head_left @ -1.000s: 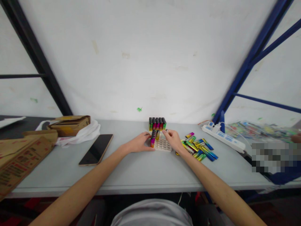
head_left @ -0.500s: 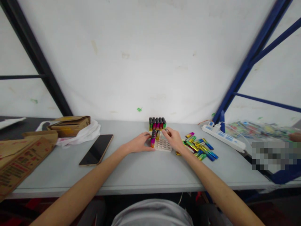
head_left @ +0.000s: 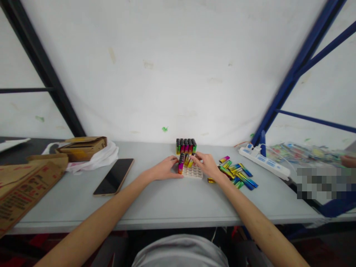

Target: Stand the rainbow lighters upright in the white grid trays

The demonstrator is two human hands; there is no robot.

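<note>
On the table lies a pale tray (head_left: 195,172) with rows of round hollows. Along its left side stands a row of lighters (head_left: 181,165), purple to orange with black tops. My left hand (head_left: 166,168) grips this left side, thumb at the near corner and fingers farther back. Between the fingertips of my right hand (head_left: 206,163) is a yellowish lighter (head_left: 190,162), tilted over the tray's back rows beside another upright one. Whether its base touches a hollow, I cannot tell. Loose shiny lighters (head_left: 241,175) in yellow, green and blue lie heaped right of my right hand.
Behind the tray stands a block of upright lighters (head_left: 186,146). A phone (head_left: 114,177), a white plastic bag (head_left: 96,159) and cardboard boxes (head_left: 33,185) lie to the left. At the right are a power strip (head_left: 264,163) and another person's hand (head_left: 348,161).
My right hand has moved slightly left, bringing the lighter from the tray's back right side to beside the upright one. My left hand stays in place.
</note>
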